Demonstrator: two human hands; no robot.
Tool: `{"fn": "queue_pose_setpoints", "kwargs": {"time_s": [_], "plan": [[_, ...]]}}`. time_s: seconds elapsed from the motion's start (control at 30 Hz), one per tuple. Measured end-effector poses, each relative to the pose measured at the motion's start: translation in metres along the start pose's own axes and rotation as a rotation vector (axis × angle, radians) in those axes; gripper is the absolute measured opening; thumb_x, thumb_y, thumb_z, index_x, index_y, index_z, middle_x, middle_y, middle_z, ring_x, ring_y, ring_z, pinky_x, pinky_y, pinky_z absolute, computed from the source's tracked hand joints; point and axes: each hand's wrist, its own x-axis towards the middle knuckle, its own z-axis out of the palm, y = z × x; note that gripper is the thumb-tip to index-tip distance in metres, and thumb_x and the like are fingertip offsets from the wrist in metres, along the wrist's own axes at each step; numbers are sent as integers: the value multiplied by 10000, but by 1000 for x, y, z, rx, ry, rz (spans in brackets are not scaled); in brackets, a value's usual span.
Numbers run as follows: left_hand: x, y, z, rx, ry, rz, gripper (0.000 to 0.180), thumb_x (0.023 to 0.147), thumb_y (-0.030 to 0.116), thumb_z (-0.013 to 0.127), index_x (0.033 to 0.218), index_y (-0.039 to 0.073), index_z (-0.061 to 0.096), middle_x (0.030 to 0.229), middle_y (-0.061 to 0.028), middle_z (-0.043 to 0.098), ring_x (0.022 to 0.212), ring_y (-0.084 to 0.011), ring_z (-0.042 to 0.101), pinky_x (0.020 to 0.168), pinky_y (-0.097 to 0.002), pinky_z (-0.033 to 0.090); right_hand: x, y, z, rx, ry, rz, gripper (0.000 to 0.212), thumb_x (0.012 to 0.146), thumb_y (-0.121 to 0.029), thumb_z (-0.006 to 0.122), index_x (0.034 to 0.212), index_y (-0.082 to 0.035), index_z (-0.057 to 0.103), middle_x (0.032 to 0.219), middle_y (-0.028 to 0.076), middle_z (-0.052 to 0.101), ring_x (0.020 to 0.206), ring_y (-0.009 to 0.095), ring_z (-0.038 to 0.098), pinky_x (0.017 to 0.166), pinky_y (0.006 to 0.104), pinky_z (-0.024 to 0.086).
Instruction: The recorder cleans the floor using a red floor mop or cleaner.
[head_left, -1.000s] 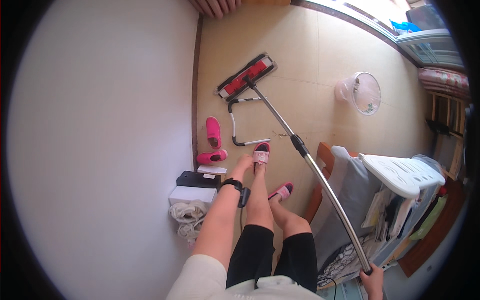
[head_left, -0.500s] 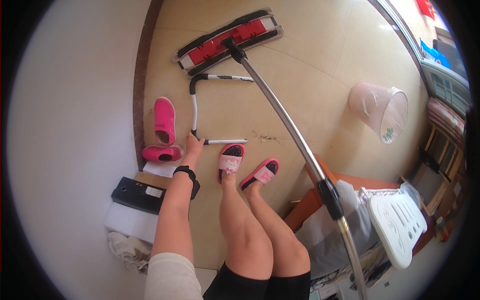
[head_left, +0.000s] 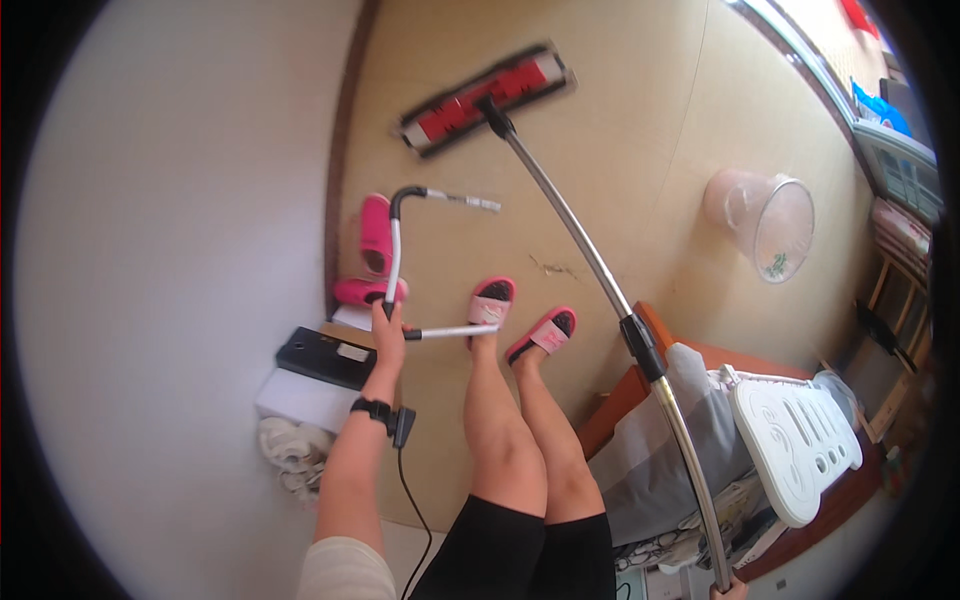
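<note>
My left hand (head_left: 388, 340) is closed around a black corner of a U-shaped white tube frame (head_left: 395, 245), whose far corner is also black. The frame's two arms point to the right, and its long side passes in front of the pink shoes (head_left: 376, 235). At the lower edge, my right hand (head_left: 731, 590), only partly in view, grips the metal pole of a flat mop (head_left: 575, 222). The mop's red and white head (head_left: 490, 98) is slightly blurred, at the far end over the tiled floor.
Debris (head_left: 550, 267) lies on the floor beyond my slippers (head_left: 541, 335). A lined wastebasket (head_left: 760, 225) lies right of the pole. Boxes (head_left: 325, 360) sit by the left wall. Close on the right are a white slotted plastic board (head_left: 795, 450) and orange-brown furniture (head_left: 620, 395).
My left hand has raised the tube frame, which now overlaps the pink shoes. The mop head has shifted in view, and my right hand has come into sight on the pole.
</note>
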Motion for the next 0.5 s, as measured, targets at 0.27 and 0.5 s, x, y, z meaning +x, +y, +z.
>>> {"fn": "queue_pose_setpoints", "kwargs": {"time_s": [0.27,0.5], "plan": [[-29,191,-102,252,97,413,288,903,200,473,1056,-18,364,937,-182,506,863,-304,497,767,-380,396,-44,40,-28,100,88,-230,308,710,-267,602,823,19,629,738,238,603,738,388,599,641,438,461],[110,259,-63,93,53,250,256,861,68,483,1070,71,335,1077,-109,475,900,-206,503,619,-331,479,-90,31,-22,140,22,-218,342,724,-306,580,815,18,642,748,249,600,770,400,593,673,450,466]]}}
